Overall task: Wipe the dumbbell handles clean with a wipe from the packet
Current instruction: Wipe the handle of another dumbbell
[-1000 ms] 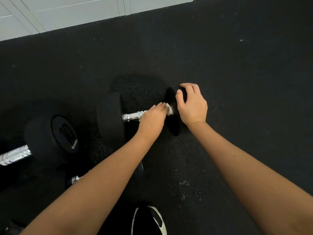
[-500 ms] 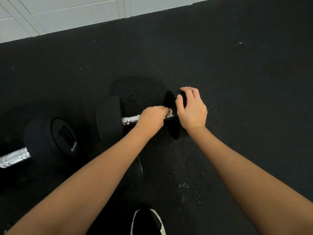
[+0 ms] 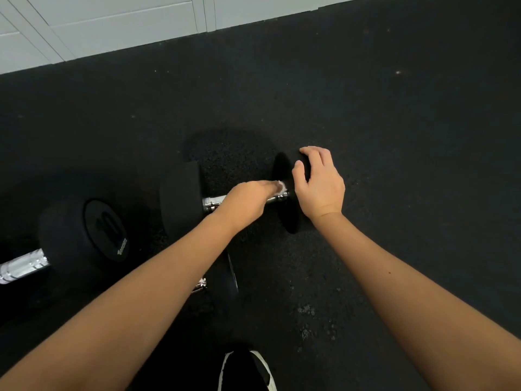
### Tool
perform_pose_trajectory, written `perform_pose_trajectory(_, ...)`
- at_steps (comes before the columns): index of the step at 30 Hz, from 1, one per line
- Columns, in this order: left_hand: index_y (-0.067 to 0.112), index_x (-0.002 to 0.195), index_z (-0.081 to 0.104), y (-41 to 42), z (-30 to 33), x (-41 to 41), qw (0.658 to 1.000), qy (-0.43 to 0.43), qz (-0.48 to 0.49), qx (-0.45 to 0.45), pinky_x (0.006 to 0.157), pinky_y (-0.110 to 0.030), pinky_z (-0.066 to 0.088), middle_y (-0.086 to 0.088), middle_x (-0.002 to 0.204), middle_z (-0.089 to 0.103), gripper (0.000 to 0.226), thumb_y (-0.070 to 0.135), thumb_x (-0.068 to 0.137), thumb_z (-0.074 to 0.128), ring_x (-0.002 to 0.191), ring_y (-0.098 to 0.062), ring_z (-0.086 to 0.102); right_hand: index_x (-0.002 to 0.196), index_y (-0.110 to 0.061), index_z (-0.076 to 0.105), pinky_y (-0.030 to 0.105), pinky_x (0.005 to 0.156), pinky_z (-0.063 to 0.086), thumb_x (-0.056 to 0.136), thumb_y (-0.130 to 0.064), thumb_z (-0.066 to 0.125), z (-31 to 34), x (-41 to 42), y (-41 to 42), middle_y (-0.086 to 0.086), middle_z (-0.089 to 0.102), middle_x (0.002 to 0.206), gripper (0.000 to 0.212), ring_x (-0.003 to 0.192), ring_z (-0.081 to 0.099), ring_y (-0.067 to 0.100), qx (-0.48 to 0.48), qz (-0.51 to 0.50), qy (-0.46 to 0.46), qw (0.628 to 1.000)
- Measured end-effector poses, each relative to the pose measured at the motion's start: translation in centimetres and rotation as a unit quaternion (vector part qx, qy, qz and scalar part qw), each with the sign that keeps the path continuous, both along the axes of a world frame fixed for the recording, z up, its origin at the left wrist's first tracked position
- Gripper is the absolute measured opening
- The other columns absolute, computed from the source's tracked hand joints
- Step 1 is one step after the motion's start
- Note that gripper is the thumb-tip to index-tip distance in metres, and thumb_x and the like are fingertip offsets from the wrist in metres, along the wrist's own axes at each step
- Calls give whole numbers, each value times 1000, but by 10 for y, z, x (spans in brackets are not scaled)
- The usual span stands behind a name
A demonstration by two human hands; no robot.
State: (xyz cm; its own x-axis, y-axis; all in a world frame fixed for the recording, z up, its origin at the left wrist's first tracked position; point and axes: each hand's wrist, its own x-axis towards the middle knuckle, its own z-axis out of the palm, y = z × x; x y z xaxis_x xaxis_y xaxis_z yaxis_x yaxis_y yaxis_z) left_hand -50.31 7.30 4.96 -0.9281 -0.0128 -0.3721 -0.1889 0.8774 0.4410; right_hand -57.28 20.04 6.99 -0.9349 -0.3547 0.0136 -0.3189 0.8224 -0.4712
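A black dumbbell [image 3: 180, 198] with a chrome handle [image 3: 214, 203] lies on the dark floor in the middle of the view. My left hand [image 3: 248, 200] is closed around the handle's right part, and a bit of white wipe [image 3: 282, 187] shows at its fingertips. My right hand [image 3: 318, 184] rests on top of the dumbbell's right head [image 3: 284, 218], thumb on the inner face and fingers over the rim. The wipe packet is out of sight.
A second black dumbbell [image 3: 84, 235] marked 10 lies at the left, its chrome handle [image 3: 22, 266] running off the edge. A third dumbbell [image 3: 229, 277] is partly hidden under my left forearm. My shoe [image 3: 245, 371] is at the bottom. White panels [image 3: 112, 24] line the far edge.
My left hand slid left along the handle half a second ago and has now moved back to the right, so the wipe shows again near the right head. My right hand stays on that head.
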Motion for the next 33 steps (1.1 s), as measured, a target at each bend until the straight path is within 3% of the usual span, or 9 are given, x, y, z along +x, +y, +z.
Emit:
perform_pose_trajectory(5, 25, 133, 46, 1, 7, -14, 998, -40, 34, -34, 91, -40, 47, -4, 122, 56, 49, 7, 88, 53, 109, -26, 57, 122, -19, 55, 25, 74, 39, 93, -32, 42, 1, -4, -3, -5, 50, 128, 35, 102, 57, 16, 2, -4, -3, 1000)
perform_pose_trajectory(8, 22, 140, 38, 9, 8, 6, 998, 55, 0, -26, 107, -34, 37, 0, 147, 38, 54, 1, 91, 46, 131, -21, 42, 122, -19, 55, 24, 73, 39, 93, -32, 41, 1, -5, -4, -5, 51, 128, 35, 101, 58, 15, 3, 1, -1, 1000)
perform_pose_trajectory(11, 18, 142, 35, 6, 5, 29, 996, 85, -2, -22, 115, -32, 25, 0, 153, 26, 55, -1, 92, 43, 142, -16, 23, 123, -19, 54, 24, 74, 42, 93, -33, 40, 0, -4, -2, -5, 50, 129, 36, 103, 57, 14, 4, 3, 3, 1000)
perform_pose_trajectory(16, 19, 134, 46, 17, 7, 4, 994, 33, 100, -23, 101, -39, 43, -4, 137, 48, 48, 2, 89, 49, 121, -25, 51, 122, -19, 55, 25, 74, 43, 91, -35, 37, 0, -1, -2, -6, 51, 128, 39, 101, 58, 13, -1, 2, 6, 1000)
perform_pose_trajectory(18, 18, 135, 43, 19, 8, 2, 996, 51, 71, -18, 103, -38, 41, -4, 141, 43, 50, 1, 89, 49, 125, -25, 47, 122, -19, 54, 25, 74, 43, 92, -34, 39, 0, -2, -3, -6, 50, 128, 37, 100, 58, 13, 3, 3, 4, 1000)
perform_pose_trajectory(22, 16, 143, 32, 9, 6, 29, 994, 104, -42, -15, 117, -28, 14, -3, 154, 23, 52, 0, 93, 40, 143, -16, 17, 122, -18, 55, 25, 73, 43, 92, -32, 39, -1, -2, -1, -5, 51, 128, 36, 100, 58, 14, 7, 5, 12, 1000)
perform_pose_trajectory(27, 13, 140, 37, 22, 14, 15, 992, 104, 41, -55, 110, -30, 29, -7, 146, 37, 49, 3, 92, 44, 136, -20, 33, 121, -18, 55, 25, 74, 41, 92, -32, 39, 0, -2, -2, -4, 51, 129, 36, 102, 58, 14, 6, 5, 12, 1000)
perform_pose_trajectory(33, 8, 147, 16, 26, 2, 37, 985, 118, -76, -105, 116, -30, -2, -10, 157, 7, 53, 3, 97, 33, 145, -21, 2, 122, -18, 55, 25, 73, 42, 91, -33, 38, -2, -1, -1, -4, 51, 129, 38, 103, 58, 14, 12, 5, 19, 1000)
